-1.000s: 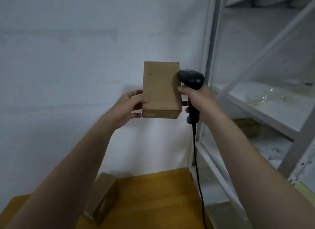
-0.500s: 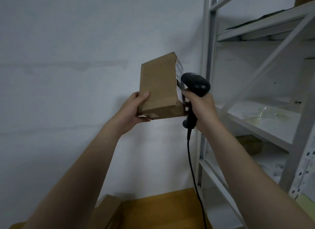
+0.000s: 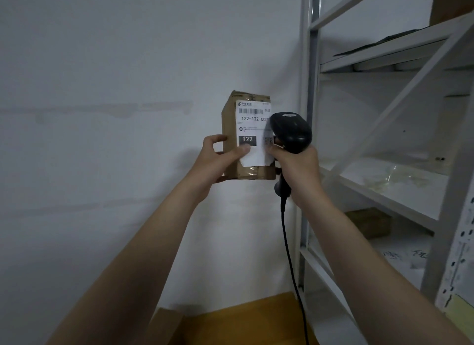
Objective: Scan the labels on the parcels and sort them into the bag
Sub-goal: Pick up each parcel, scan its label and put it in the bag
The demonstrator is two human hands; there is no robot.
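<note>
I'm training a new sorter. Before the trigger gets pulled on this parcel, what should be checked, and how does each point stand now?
1. The label on the parcel faces the person: ok.
2. The barcode is uncovered: ok, thumb lies lower.
3. The left hand grips the parcel: ok.
4. The right hand grips the scanner: ok.
5. Aim at the barcode: cannot tell, window hidden.
6. The bag is ready: cannot tell, none in view.

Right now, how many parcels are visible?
3: the parcel in the left hand, another on the table, a third on the lower shelf. More may be hidden.
</note>
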